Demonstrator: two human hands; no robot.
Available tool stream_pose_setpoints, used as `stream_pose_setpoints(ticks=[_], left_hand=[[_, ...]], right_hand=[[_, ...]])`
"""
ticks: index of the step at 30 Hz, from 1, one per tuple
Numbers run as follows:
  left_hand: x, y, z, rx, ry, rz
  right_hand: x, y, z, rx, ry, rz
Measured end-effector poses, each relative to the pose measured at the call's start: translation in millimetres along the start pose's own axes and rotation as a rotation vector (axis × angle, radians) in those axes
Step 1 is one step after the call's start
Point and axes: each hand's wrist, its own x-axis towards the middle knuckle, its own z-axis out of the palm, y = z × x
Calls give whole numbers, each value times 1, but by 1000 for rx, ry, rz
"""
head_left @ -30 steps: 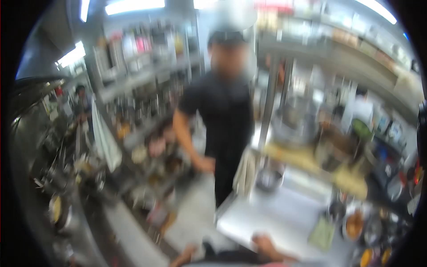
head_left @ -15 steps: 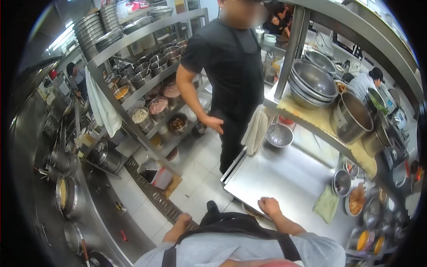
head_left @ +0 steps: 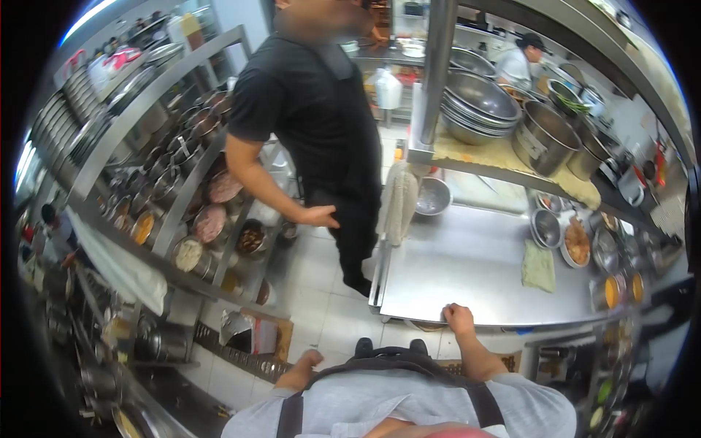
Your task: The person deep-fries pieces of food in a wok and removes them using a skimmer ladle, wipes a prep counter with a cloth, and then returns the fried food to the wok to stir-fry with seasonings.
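My right hand (head_left: 458,319) is curled into a loose fist at the front edge of the steel worktable (head_left: 438,285), touching it, with nothing visible in the fingers. Low beside my body hangs my left hand (head_left: 312,358), its fingers curled in and no object showing. Nearest to the right hand on the tabletop is a folded green cloth (head_left: 538,266). A metal bowl (head_left: 434,196) stands at the far left of the table, next to a white cloth (head_left: 399,203) hanging over the corner.
A person in black (head_left: 307,131) stands ahead, one arm extended toward the table. Shelves hold pots and a bowl of pale food (head_left: 193,255) at left. Stacked metal bowls (head_left: 478,109) and a tall pot (head_left: 546,139) sit on the overshelf. A box (head_left: 252,333) is on the floor.
My view has turned right, so the table now lies more squarely in front of me. My right hand stays by its edge. The person in black keeps one arm out.
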Motion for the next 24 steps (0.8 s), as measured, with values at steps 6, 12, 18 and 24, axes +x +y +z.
stream_pose_setpoints(ticks=[6, 12, 18, 24], left_hand=[[62, -39, -96, 432, 122, -103], [64, 105, -147, 329, 20, 183], [18, 236, -57, 334, -339, 127], [8, 303, 48, 729, -268, 591]], right_hand=[[-88, 27, -5, 120, 13, 192], [-253, 100, -2, -71, -45, 761], [-385, 145, 43, -10, 128, 1020], [-383, 161, 3, 137, 43, 1002]])
